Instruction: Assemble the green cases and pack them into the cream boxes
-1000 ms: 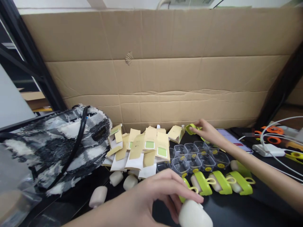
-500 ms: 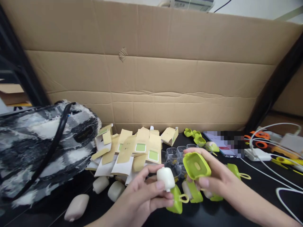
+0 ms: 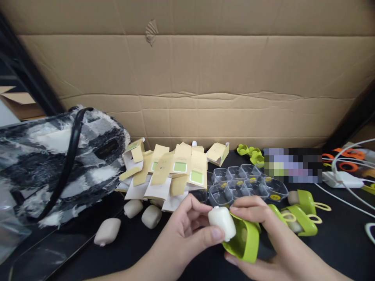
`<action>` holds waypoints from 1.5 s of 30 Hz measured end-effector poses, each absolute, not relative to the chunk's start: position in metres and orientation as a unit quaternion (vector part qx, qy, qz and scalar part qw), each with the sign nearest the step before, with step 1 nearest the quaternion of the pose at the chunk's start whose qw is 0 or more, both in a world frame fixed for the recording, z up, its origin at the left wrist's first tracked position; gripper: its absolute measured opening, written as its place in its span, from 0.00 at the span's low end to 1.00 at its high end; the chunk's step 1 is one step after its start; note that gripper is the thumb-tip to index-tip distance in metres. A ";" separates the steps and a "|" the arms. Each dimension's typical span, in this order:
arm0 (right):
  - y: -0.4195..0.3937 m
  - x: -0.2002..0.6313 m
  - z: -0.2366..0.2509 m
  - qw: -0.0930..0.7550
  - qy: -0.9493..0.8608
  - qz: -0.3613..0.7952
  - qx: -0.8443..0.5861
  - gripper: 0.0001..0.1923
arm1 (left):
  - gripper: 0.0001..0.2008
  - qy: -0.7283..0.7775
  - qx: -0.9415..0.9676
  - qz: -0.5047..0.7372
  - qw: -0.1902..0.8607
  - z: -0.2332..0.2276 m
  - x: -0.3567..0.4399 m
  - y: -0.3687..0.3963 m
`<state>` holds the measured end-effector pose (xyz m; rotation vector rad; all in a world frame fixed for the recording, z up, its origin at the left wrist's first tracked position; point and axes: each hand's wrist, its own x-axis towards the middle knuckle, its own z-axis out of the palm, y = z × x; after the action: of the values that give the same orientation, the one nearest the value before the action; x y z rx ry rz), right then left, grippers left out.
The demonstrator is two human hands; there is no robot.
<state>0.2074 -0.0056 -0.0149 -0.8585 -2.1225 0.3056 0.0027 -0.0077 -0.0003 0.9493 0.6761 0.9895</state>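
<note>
Backdrop: tall brown corrugated cardboard wall (image 3: pixel 205 78) behind the black table (image 3: pixel 336 242).
Left side: fuzzy black-and-white bag (image 3: pixel 58 156), well apart from the hands.
Mid table: folded tan paper boxes (image 3: pixel 172 171), clear plastic cups (image 3: pixel 243 185) beside them.
Right hand (image 3: pixel 263 234): fingers closed round the lime-green soft cover (image 3: pixel 243 242), mouth turned leftward.
Left hand (image 3: pixel 187 230): thumb and fingers pinching the small cream rounded case (image 3: pixel 222 222).
Key relation: case nose touches the cover's mouth (not seated), long axis running left to right, between both hands.
</note>
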 end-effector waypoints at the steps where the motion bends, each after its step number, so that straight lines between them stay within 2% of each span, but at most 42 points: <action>1: -0.006 0.207 -0.014 0.403 -0.841 0.119 -0.340 0.25 | 0.15 0.307 0.429 0.446 0.722 0.001 0.003 -0.008; 7: -0.007 0.208 -0.008 0.399 -0.843 0.132 -0.335 0.26 | 0.16 0.315 0.462 0.407 0.722 0.010 0.004 -0.010; 10: -0.011 0.208 -0.004 0.404 -0.839 0.139 -0.335 0.28 | 0.12 0.304 0.497 0.389 0.713 0.012 0.001 -0.012; 16: -0.015 0.210 0.006 0.352 -0.853 0.147 -0.356 0.39 | 0.08 0.311 0.533 0.353 0.704 0.019 -0.003 -0.014; 19: -0.014 0.211 0.009 0.311 -0.876 0.127 -0.346 0.36 | 0.09 0.304 0.517 0.351 0.719 0.020 -0.002 -0.014; 23: -0.014 0.211 0.008 0.303 -0.875 0.136 -0.353 0.33 | 0.10 0.296 0.516 0.350 0.724 0.015 0.000 -0.013; 27: -0.014 0.207 0.007 0.296 -0.880 0.153 -0.339 0.32 | 0.18 0.277 0.538 0.337 0.721 0.005 0.000 -0.012; 29: -0.013 0.206 0.007 0.302 -0.881 0.152 -0.330 0.32 | 0.21 0.271 0.550 0.327 0.719 0.003 -0.001 -0.012; 33: -0.013 0.208 0.008 0.311 -0.880 0.148 -0.327 0.32 | 0.16 0.267 0.559 0.318 0.718 0.001 0.001 -0.013; 38: -0.018 0.212 0.004 0.335 -0.865 0.142 -0.346 0.31 | 0.16 0.247 0.539 0.339 0.731 -0.003 0.008 -0.015; 40: -0.017 0.210 0.001 0.355 -0.861 0.138 -0.337 0.33 | 0.17 0.253 0.525 0.341 0.738 -0.001 0.012 -0.017; 45: -0.009 0.200 -0.010 0.470 -0.835 0.083 -0.273 0.34 | 0.28 0.287 0.456 0.319 0.779 0.008 0.017 -0.017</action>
<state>0.1997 -0.0086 -0.0102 -0.6686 -2.0472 0.2040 0.0168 -0.0174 0.0076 0.9867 0.6199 0.6906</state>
